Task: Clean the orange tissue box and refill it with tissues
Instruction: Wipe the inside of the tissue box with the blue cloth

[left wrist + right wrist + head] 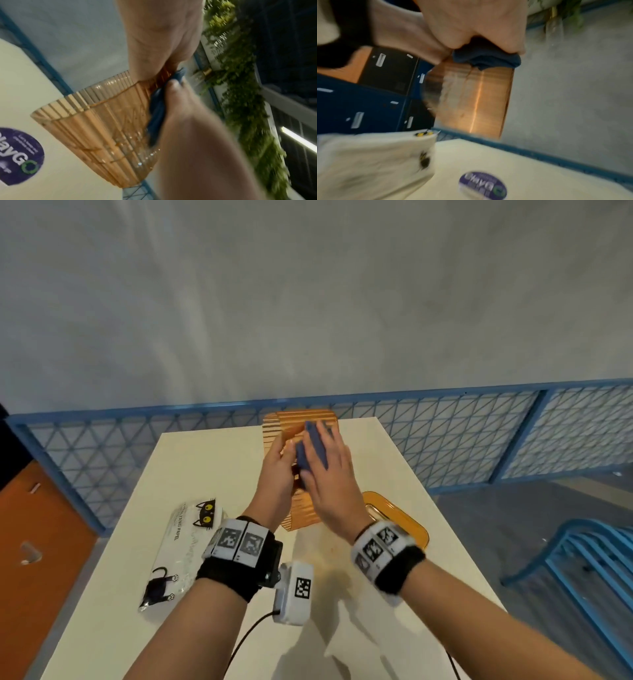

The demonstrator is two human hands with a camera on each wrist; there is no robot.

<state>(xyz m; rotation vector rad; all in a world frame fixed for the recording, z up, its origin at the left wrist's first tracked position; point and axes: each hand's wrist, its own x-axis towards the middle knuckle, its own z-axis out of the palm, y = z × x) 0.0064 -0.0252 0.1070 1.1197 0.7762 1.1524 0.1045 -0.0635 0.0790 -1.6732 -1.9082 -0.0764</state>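
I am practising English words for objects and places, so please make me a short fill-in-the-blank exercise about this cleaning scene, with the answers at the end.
1. The left hand holds the ribbed orange tissue box up above the ______.
2. The right hand presses a dark ______ cloth against the box.
3. The tissue pack on the white table is printed with black ______.
4. The flat orange lid lies to the ______ of the arms.

Answers: table; blue; cats; right
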